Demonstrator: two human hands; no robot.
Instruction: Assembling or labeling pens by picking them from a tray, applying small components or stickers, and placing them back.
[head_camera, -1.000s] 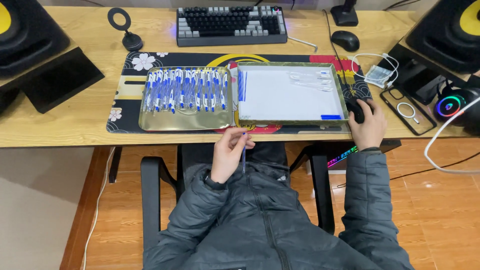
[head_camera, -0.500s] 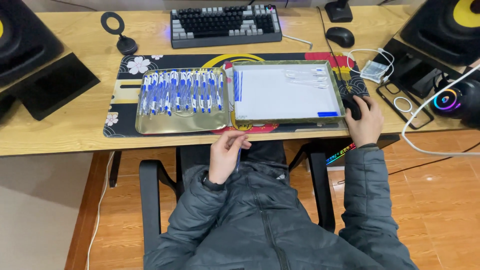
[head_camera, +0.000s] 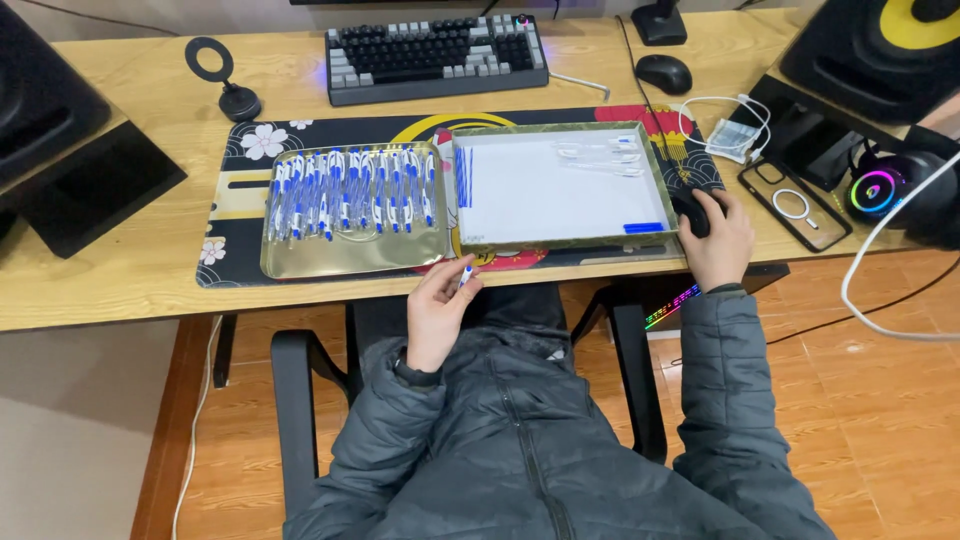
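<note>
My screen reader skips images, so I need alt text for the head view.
A seated person's left hand holds a blue-and-white pen at the desk edge, while the right hand rests on a dark object beside a green tray. A gold tray holds rows of similar pens.

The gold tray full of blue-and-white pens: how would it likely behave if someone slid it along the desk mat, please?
The gold tray looks thin and shallow, so probably light. Its pens lie loose in a row and might roll or shift. The desk mat beneath may add some drag.
</note>
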